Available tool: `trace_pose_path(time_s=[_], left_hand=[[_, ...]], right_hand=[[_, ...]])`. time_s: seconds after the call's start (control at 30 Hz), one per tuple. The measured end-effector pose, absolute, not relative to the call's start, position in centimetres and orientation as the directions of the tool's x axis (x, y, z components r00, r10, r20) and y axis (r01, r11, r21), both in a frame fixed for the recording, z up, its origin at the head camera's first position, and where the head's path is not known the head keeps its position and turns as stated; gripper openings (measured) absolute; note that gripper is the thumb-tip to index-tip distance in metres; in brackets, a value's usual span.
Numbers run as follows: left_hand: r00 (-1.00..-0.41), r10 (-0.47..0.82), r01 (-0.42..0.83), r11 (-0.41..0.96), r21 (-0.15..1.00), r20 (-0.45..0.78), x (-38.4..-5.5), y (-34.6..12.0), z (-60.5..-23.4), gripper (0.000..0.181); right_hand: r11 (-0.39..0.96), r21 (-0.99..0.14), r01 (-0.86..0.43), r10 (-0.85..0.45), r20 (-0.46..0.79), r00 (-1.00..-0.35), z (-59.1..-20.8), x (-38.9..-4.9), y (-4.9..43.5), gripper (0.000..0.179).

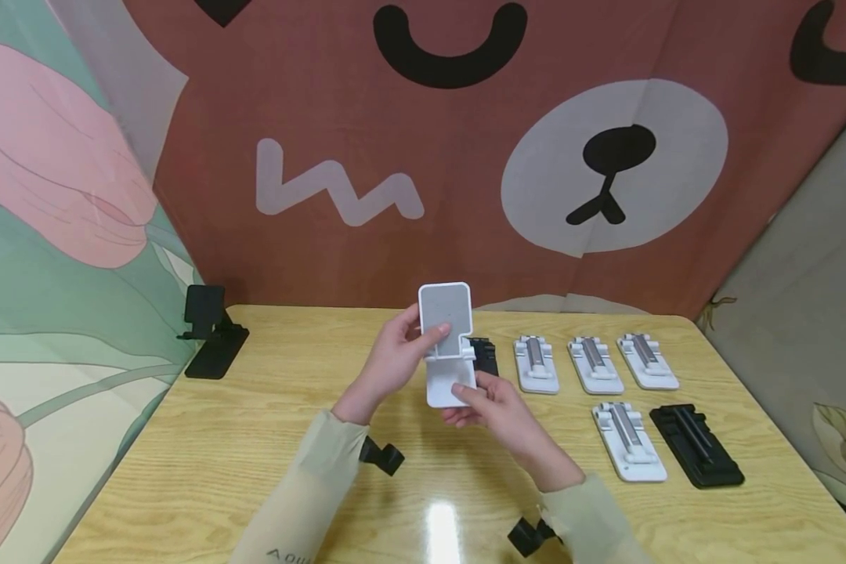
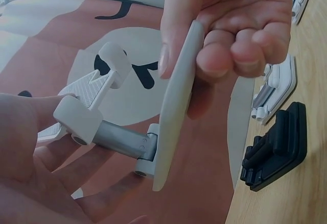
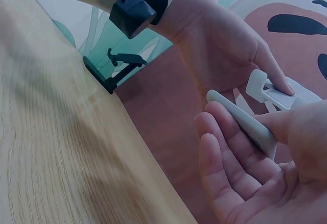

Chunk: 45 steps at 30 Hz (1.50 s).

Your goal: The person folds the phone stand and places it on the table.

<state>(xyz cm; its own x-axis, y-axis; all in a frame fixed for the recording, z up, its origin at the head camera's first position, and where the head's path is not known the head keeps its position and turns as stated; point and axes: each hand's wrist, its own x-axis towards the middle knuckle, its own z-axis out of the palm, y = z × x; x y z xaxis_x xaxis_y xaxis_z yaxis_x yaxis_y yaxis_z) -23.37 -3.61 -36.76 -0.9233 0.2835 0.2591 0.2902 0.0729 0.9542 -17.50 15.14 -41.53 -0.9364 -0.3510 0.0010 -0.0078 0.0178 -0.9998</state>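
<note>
A white foldable phone stand [image 1: 451, 380] is held up over the table, unfolded, its grey-padded cradle plate at the top and its base plate below. My left hand [image 1: 392, 352] grips the cradle plate, thumb on its face; in the left wrist view this hand [image 2: 30, 157] has its fingers behind the hinge and metal arm [image 2: 125, 140]. My right hand [image 1: 497, 411] pinches the base plate [image 2: 176, 106] between thumb and fingers. In the right wrist view, the right hand's [image 3: 255, 178] other fingers lie curled under the base.
An unfolded black stand [image 1: 215, 345] stands at the table's back left. Folded white stands [image 1: 536, 365] lie in a row at right, with another white one [image 1: 629, 442] and a black one [image 1: 696, 446] in front. A second folded black stand [image 1: 484, 356] sits behind my hands. A patterned cloth [image 1: 324, 258] hangs behind.
</note>
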Motion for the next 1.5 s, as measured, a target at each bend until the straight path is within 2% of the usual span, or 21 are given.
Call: trace_pose_path(time_s=[0.63,0.97,1.03,1.13,1.2,1.5], left_hand=[[-0.925,0.246,0.342,0.214,0.915,0.289,-24.2,-4.4,-37.5,0.027],[-0.932,0.205,0.327,0.125,0.937,0.298,-24.5,-4.1,-37.6,0.028],[-0.941,0.200,0.300,0.116,0.947,0.274,-24.5,-4.2,-37.4,0.035],[-0.961,0.170,0.242,0.133,0.961,0.219,-24.8,-4.3,-36.8,0.057],[-0.971,0.147,0.208,0.145,0.967,0.187,-25.0,-4.5,-36.4,0.066],[-0.985,0.147,0.111,0.131,0.985,0.092,-24.8,-4.8,-35.5,0.066]], right_hand=[[0.010,-0.999,0.047,-0.387,-0.048,-0.921,-41.5,-16.9,14.6,0.036],[0.036,-0.999,0.030,-0.348,-0.041,-0.937,-40.9,-17.1,14.9,0.040],[0.037,-0.999,0.032,-0.339,-0.043,-0.940,-40.8,-17.1,14.9,0.040],[0.035,-0.999,0.029,-0.332,-0.039,-0.942,-40.9,-17.2,14.9,0.040],[0.031,-0.999,0.025,-0.330,-0.034,-0.943,-41.0,-17.2,14.9,0.039],[0.012,-1.000,0.002,-0.319,-0.006,-0.948,-41.0,-17.2,15.1,0.038]])
